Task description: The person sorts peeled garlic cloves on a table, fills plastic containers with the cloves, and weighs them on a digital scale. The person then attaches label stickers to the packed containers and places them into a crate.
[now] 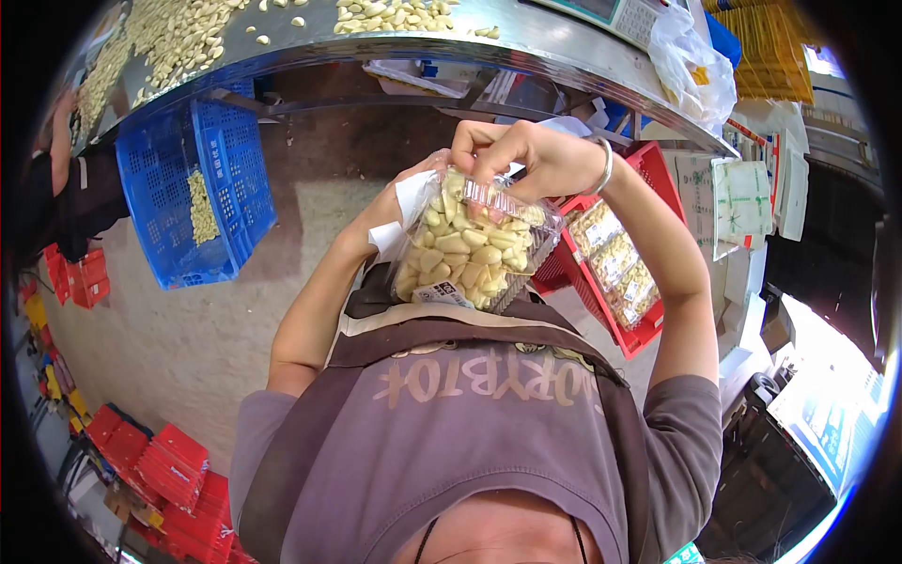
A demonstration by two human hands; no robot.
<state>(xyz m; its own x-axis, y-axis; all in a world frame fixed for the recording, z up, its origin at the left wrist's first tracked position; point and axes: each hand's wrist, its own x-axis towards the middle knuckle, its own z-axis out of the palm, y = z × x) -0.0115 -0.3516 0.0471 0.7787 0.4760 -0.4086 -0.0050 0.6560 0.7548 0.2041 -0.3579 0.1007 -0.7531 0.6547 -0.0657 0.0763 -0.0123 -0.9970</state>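
A clear plastic box of peeled garlic cloves [460,249] is tilted in front of my chest, with a printed label [442,293] near its lower edge. My left hand [410,183] grips the box at its upper left side, along with white paper [412,199] that partly covers the fingers. At the top of the box, my right hand [531,155] has its fingers bent and pressed together by a shiny strip [493,197] on the plastic. What sits between those fingertips is hidden.
Ahead, a metal table [310,42] carries loose garlic cloves [193,38], a scale [611,14] and a plastic bag [695,70]. A blue crate [244,188] stands to the left; a red basket [648,334] of packed boxes is at right. Another person's arm [62,141] shows far left.
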